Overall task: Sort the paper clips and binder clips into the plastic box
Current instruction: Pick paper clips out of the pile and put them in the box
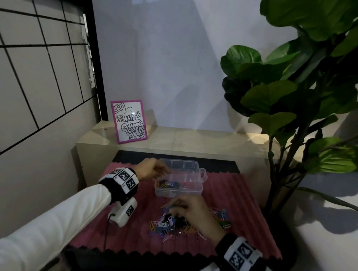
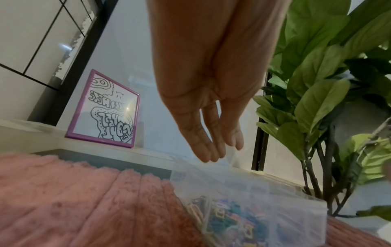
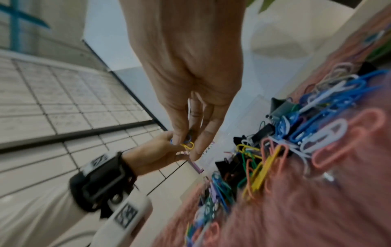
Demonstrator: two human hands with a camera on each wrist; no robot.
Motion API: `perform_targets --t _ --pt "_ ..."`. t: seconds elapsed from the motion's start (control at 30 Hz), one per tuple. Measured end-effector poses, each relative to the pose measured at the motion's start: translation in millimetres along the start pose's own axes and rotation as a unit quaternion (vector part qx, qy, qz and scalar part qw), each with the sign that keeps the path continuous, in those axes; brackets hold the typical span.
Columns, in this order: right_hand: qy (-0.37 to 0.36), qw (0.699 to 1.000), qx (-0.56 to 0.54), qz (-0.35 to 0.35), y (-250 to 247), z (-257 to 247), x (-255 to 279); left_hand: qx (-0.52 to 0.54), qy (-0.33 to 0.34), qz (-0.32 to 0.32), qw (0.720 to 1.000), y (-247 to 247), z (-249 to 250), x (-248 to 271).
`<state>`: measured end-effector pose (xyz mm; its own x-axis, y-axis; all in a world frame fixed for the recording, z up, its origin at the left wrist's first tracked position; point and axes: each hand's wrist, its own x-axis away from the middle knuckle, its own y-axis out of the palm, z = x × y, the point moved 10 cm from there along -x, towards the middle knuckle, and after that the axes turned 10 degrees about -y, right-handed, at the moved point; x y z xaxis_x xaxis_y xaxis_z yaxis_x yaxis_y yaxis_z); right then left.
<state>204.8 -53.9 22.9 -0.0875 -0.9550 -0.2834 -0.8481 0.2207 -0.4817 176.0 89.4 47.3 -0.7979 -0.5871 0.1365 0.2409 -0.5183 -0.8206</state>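
Right hand [image 3: 186,93]: grip pinched on a few paper clips [image 3: 187,144], yellow and blue ones showing between thumb and fingertips [image 3: 195,153]. The pinch sits just above the near edge of the loose pile [image 1: 173,226], which lies directly below and toward the person from that grip: coloured paper clips mixed with black binder clips [image 3: 264,132], spread on the pink ribbed mat [image 1: 127,226] covering the worktop. A smaller scatter of clips [image 1: 221,217] lies to the right of the grip, apart from the main pile.

Left hand [image 2: 207,103]: grip released, holding nothing. Fingers [image 2: 203,147] hang straight and close together, tips pointing down over the far left corner of the plastic box [image 1: 193,193].

The plastic box is clear, lid standing open at the back. It sits just beyond the right grip and below and to the right of the left grip. Coloured clips [image 1: 168,184] already lie in its left compartment; dividers are too blurred to count.

Beyond both grips: a pink-framed drawing [image 1: 129,121] leaning on a pale ledge [image 1: 194,140]. A large leafy plant [image 1: 300,90] stands to the right.
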Motion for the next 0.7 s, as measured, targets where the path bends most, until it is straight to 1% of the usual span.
perform_targets --t 0.07,0.13,0.2,0.27,0.3,0.37,0.43,0.5,0.57,0.63,0.7 --pt "0.046 0.995 -0.083 0.038 -13.3 8.7 -1.7 0.010 0.000 0.022 1.000 -7.7 -5.2 7.3" --pt "0.067 0.989 -0.114 0.065 -25.3 13.0 -5.4 0.023 0.005 0.035 0.999 -13.6 -10.2 19.0" --pt "0.068 0.991 -0.088 0.072 -34.9 15.3 -12.0 0.029 0.015 0.014 0.999 -11.0 -11.1 34.3" --pt "0.065 0.994 -0.051 0.066 -41.1 16.8 -23.0 0.037 0.017 -0.036 0.999 1.0 -14.6 51.7" --pt "0.063 0.995 -0.038 0.063 -43.4 17.4 -30.2 0.037 0.007 -0.062 0.997 9.2 -19.4 60.1" --pt "0.060 0.996 -0.018 0.063 -47.8 18.2 -46.9 0.020 -0.018 -0.091 0.995 23.9 -29.5 73.6" --pt "0.063 0.996 -0.005 0.063 -49.3 16.5 -62.9 -0.004 -0.029 -0.102 0.994 37.6 -33.8 83.4" --pt "0.063 0.996 0.008 0.064 -48.3 11.8 -75.3 -0.040 -0.018 -0.097 0.994 49.4 -26.7 91.8" --pt "0.063 0.996 0.027 0.056 -44.3 8.0 -84.7 -0.049 -0.003 -0.090 0.995 61.1 -14.9 98.3" --pt "0.063 0.995 0.068 0.027 -37.1 6.9 -89.9 -0.055 0.001 -0.096 0.994 76.0 -5.9 100.5" --pt "0.047 0.987 0.155 -0.016 -29.6 7.7 -90.5 -0.091 -0.009 -0.091 0.992 87.2 -3.7 98.1"
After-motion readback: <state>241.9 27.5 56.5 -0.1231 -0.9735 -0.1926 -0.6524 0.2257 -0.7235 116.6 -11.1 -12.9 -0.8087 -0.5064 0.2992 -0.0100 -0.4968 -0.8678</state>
